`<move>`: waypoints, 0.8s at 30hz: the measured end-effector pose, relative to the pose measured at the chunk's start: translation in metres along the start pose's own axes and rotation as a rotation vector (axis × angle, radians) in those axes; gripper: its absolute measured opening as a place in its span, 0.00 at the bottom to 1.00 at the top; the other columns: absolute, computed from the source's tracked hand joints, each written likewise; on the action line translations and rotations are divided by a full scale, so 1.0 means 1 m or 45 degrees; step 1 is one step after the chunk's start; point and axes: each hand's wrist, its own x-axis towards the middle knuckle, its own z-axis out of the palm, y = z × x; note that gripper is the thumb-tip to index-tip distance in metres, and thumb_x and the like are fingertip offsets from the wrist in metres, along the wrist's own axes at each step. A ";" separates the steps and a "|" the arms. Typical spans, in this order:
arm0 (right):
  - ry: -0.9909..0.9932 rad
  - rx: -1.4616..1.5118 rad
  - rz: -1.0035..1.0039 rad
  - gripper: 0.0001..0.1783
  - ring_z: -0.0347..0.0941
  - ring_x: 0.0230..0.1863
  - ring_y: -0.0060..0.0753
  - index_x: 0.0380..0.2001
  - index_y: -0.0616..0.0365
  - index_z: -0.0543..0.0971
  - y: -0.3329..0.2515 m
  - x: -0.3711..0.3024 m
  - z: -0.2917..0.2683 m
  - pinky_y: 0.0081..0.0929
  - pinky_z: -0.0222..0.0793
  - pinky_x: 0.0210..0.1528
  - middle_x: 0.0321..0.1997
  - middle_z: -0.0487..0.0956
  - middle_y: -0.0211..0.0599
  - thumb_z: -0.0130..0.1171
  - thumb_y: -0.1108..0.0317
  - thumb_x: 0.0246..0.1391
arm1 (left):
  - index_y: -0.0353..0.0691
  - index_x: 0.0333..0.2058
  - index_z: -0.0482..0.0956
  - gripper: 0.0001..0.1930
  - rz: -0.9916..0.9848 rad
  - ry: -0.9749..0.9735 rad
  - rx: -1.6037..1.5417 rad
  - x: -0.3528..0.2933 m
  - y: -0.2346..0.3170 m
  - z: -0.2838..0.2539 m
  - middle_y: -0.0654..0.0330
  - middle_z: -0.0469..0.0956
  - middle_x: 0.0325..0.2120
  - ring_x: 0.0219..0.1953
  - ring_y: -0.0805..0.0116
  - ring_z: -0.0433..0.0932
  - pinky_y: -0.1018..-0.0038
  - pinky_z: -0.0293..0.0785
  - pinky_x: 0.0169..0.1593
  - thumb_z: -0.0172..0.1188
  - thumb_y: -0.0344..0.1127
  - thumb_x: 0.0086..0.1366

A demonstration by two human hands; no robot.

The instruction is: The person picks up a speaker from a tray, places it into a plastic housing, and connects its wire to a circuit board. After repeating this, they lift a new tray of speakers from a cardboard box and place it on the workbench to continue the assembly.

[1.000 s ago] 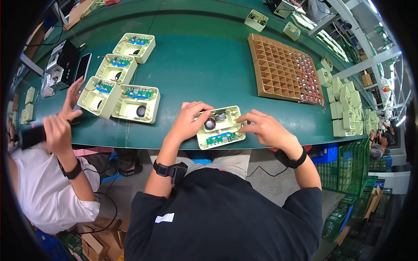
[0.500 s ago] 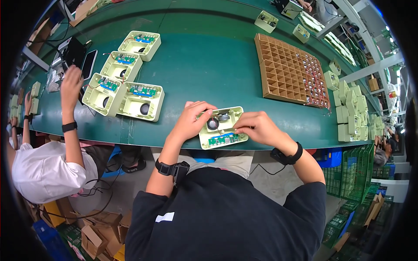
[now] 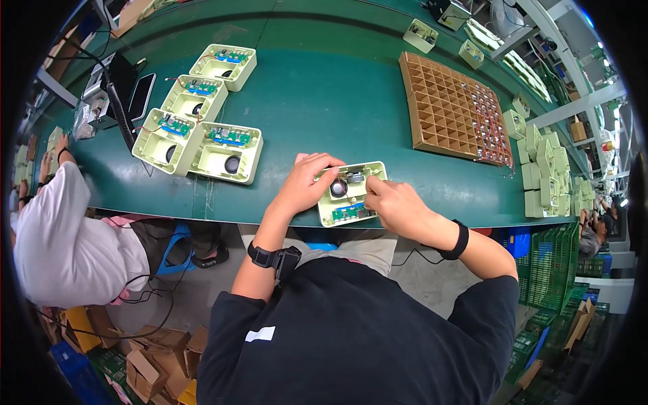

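Overhead view of an assembly station at a long green desk (image 3: 324,101). At the near edge of the desk, directly in front of the person, lies an open pale-green plastic housing (image 3: 351,192), its hollow side up. Inside it sit a round black speaker (image 3: 339,187) and, along the near wall, a small green circuit board (image 3: 351,212).

The left hand (image 3: 307,182) rests on the housing's left side, fingers curled over the far-left rim and gripping the shell. The right hand (image 3: 391,202) lies over the housing's right side, its fingers drawn together and pointing into the interior beside the speaker; whether they pinch a small part cannot be told. A black watch (image 3: 264,256) is worn on the left wrist and a black band (image 3: 459,239) on the right.

To the left, well apart from the held housing, four similar open housings (image 3: 196,115) stand grouped together, touching one another, each with a circuit board and wires inside. On the far right of the desk lies a brown cardboard grid tray (image 3: 452,111) of many square cells; small parts fill the cells along its right edge. Stacks of pale-green housing shells (image 3: 543,165) stand just beyond the tray's right side.

A co-worker in a white shirt (image 3: 61,236) sits at the left, near a black phone (image 3: 142,94) lying on the desk.
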 end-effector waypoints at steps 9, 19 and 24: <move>-0.087 -0.030 0.072 0.08 0.78 0.36 0.47 0.26 0.59 0.78 -0.009 0.004 -0.001 0.45 0.74 0.32 0.41 0.73 0.40 0.67 0.77 0.41 | 0.41 0.42 0.84 0.12 0.040 0.027 0.020 -0.003 -0.004 0.004 0.59 0.84 0.36 0.43 0.62 0.80 0.65 0.62 0.56 0.55 0.40 0.73; -0.193 0.370 0.001 0.15 0.78 0.37 0.50 0.24 0.57 0.78 0.027 0.023 -0.003 0.47 0.73 0.34 0.38 0.74 0.38 0.76 0.64 0.44 | 0.34 0.43 0.82 0.09 0.105 0.732 0.384 -0.042 0.050 -0.093 0.53 0.82 0.44 0.47 0.55 0.80 0.64 0.74 0.54 0.61 0.23 0.63; -0.266 0.345 -0.026 0.23 0.78 0.39 0.51 0.24 0.58 0.78 0.000 0.045 -0.015 0.48 0.73 0.37 0.40 0.76 0.40 0.79 0.52 0.41 | 0.37 0.51 0.79 0.18 -0.188 0.943 1.347 -0.088 0.046 -0.170 0.51 0.78 0.51 0.56 0.48 0.75 0.59 0.69 0.60 0.68 0.30 0.62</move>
